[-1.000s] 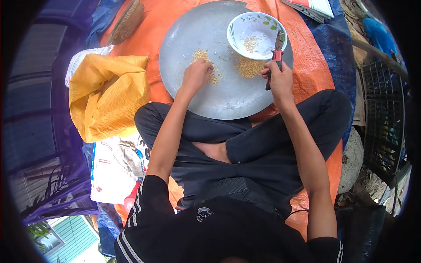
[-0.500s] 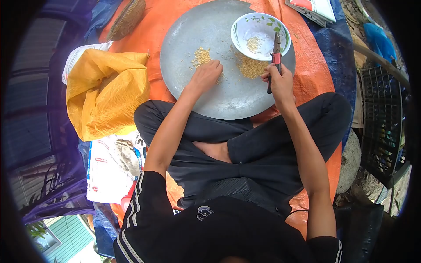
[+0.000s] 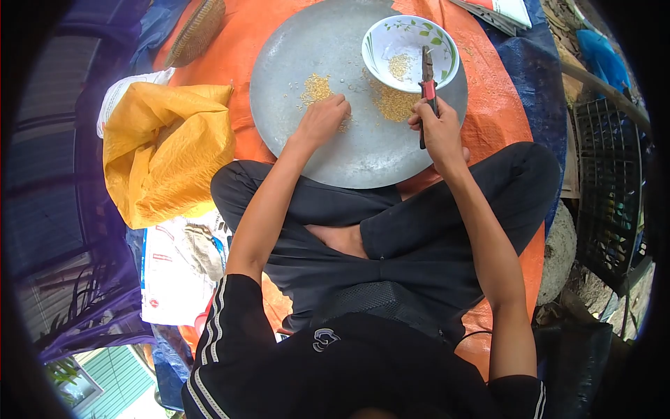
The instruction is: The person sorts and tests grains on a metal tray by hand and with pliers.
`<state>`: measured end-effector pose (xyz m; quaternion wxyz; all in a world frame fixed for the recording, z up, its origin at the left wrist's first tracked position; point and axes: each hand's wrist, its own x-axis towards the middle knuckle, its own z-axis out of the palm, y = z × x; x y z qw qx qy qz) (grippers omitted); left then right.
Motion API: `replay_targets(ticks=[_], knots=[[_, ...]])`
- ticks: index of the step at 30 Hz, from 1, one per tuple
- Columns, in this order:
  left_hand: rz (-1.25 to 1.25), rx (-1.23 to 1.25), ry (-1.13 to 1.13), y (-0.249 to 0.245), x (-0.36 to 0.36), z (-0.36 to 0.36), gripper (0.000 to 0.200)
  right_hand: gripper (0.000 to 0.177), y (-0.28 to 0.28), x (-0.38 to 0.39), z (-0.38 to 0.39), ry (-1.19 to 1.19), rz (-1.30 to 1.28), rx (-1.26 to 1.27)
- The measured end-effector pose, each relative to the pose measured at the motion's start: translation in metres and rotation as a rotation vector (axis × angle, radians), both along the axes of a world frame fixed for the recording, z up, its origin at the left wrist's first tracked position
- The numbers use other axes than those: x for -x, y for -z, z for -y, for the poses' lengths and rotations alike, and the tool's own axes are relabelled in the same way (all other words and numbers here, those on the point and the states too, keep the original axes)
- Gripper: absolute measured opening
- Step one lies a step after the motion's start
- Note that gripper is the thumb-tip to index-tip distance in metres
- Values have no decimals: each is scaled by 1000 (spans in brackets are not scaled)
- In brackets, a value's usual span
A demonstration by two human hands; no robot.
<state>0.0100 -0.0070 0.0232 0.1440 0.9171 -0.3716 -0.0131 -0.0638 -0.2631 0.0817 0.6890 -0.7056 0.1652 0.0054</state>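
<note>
A pair of pliers (image 3: 428,89) with red and black handles is gripped in my right hand (image 3: 441,129), its jaws pointing away over the near rim of a white bowl (image 3: 374,64) with green leaf patterns. Some yellow grains (image 3: 400,66) lie inside that bowl. Curled fingers of my left hand (image 3: 324,120) rest low over the round grey metal tray (image 3: 349,164), beside a small heap of yellow grain (image 3: 316,89). Whatever those fingertips hold is hidden. A larger grain heap (image 3: 394,105) spreads on the tray below the bowl, near my right hand.
An orange tarp (image 3: 499,105) lies under the tray and my crossed legs (image 3: 433,223). To the left are a yellow sack (image 3: 171,153) and a woven basket (image 3: 197,33). A black plastic crate (image 3: 608,188) and a stone (image 3: 560,251) stand at the right.
The pliers have turned slightly, and their jaws now point more straight ahead. My left hand stays by the small heap, fingers still curled. The whole view has shifted a little.
</note>
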Motion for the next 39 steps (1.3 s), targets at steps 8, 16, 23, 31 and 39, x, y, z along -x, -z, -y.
replay_targets(ticks=[8,16,23,31,39], knots=[[-154,200,-161,1,3,-8,5,27,-2,3,-2,-37,24,8],[-573,735,-486,-70,36,-5,8,21,-11,17,-19,-142,19,-15],[-753,1203,-453,-88,55,2,16,16,-27,36,-35,-460,88,168],[-733,1222,-482,-85,50,-3,18,12,-27,33,-39,-540,198,214],[-749,1226,-519,-90,52,-1,22,20,-16,40,-43,-558,93,26]])
